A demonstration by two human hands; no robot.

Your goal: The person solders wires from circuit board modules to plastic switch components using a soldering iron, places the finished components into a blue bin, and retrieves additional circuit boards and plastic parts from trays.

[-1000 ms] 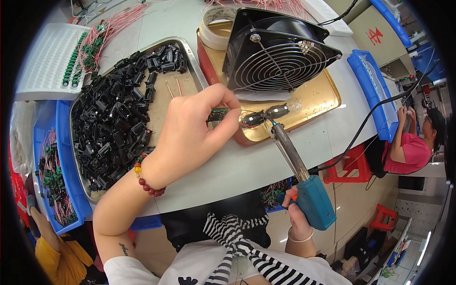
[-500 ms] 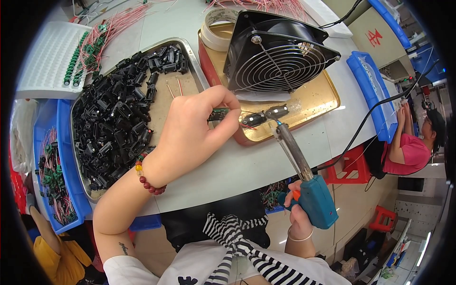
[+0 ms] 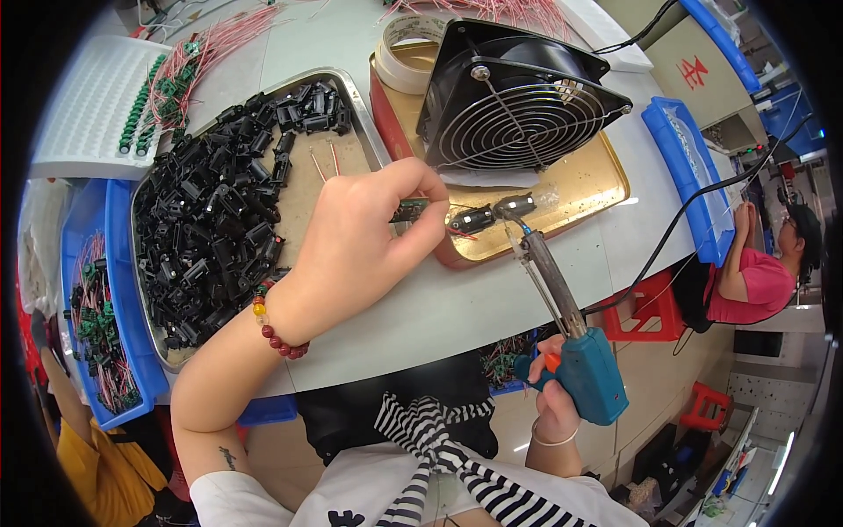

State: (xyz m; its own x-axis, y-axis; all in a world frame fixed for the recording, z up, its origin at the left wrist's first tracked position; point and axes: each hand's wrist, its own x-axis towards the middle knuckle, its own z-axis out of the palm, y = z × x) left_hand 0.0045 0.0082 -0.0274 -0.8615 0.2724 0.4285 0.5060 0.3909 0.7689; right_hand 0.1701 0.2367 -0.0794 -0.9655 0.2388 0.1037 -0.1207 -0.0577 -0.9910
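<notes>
My left hand [image 3: 373,224] is closed in a pinch on a small green circuit board [image 3: 409,212], most of it hidden by the fingers. Just right of these fingertips, two shiny black cylindrical parts [image 3: 475,220] sit end to end over the edge of the gold tray [image 3: 562,211], with a thin red wire under the nearer one. My right hand [image 3: 553,395] grips a teal soldering gun [image 3: 594,373] with an orange trigger. Its hot tip points up and left, close to where the black parts meet; whether it touches them I cannot tell.
A metal tray [image 3: 362,123] heaped with black plastic housings [image 3: 211,211] stands left of my left hand. Behind the work are a black fan [image 3: 527,105] and a tape roll [image 3: 408,57]. Blue bins [image 3: 132,325] flank the table. A co-worker [image 3: 760,272] sits at right; a black cable crosses there.
The soldering gun and its tip have shifted slightly to the right. My left hand stays nearly in place with the circuit board. A person's arm at the far left has moved.
</notes>
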